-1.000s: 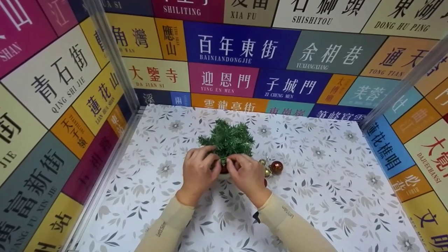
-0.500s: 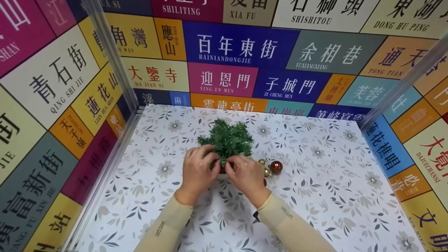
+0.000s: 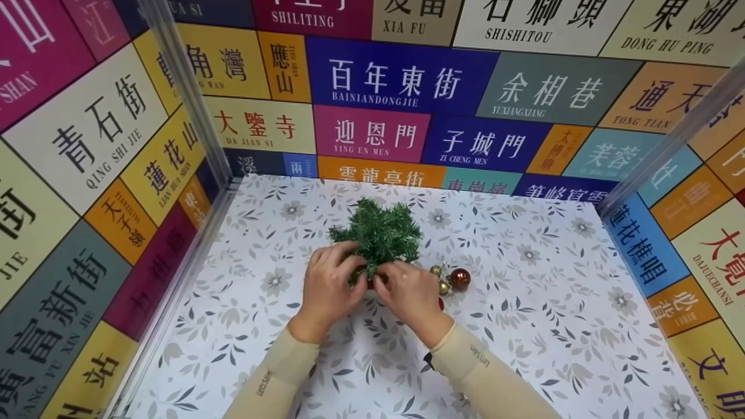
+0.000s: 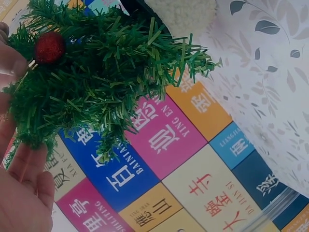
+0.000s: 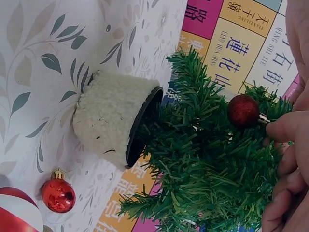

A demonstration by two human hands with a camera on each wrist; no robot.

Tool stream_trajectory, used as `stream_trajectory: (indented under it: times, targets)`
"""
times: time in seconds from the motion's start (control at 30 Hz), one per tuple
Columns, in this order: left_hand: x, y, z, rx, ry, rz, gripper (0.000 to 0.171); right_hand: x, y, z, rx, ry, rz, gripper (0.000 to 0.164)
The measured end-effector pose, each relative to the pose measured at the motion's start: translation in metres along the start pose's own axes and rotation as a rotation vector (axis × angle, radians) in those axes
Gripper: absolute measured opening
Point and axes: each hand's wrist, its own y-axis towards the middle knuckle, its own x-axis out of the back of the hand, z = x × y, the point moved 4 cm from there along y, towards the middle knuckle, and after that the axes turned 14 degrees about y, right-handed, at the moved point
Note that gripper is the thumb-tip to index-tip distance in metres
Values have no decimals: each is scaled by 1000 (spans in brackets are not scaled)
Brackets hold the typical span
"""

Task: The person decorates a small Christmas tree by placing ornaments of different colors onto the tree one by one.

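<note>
A small artificial Christmas tree (image 3: pixel 384 230) with green tinsel needles stands mid-table between both hands. Its fleecy white pot (image 5: pixel 113 118) has a dark rim. My left hand (image 3: pixel 329 285) has its fingers bent at the near side of the tree, pinching a branch tip (image 4: pixel 36 137). Opposite it, my right hand (image 3: pixel 410 291) pinches the gold cap end of a glittery red bauble (image 5: pixel 243 111) between thumb and fingertips. That bauble lies against the needles in both wrist views. From the head, the fingers mostly hide it.
Right of the tree lie loose baubles: a brownish-red one (image 3: pixel 460 279), small gold ones (image 3: pixel 444 287) and a shiny red one (image 5: pixel 58 195). A red-and-white bauble (image 5: pixel 14 210) is partly in view. Printed walls (image 3: pixel 401 75) enclose the floral tabletop (image 3: pixel 524 326) at back and sides.
Both hands stay at the same place by the tree. My right fingertips have shifted slightly down and left, covering more of the red bauble. The tree and loose baubles keep their places.
</note>
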Motion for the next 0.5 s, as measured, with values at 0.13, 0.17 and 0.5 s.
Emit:
stream_trajectory:
  times: [0.13, 0.17, 0.5]
  targets:
    - [-1, -2, 0, -7, -2, 9, 27, 2, 0, 0, -3, 41, 8, 10]
    - [-1, -2, 0, -5, -2, 8, 31, 3, 0, 0, -5, 52, 12, 11]
    - [-5, -3, 1, 25, 5, 56, 68, 12, -8, -5, 31, 126, -17, 17]
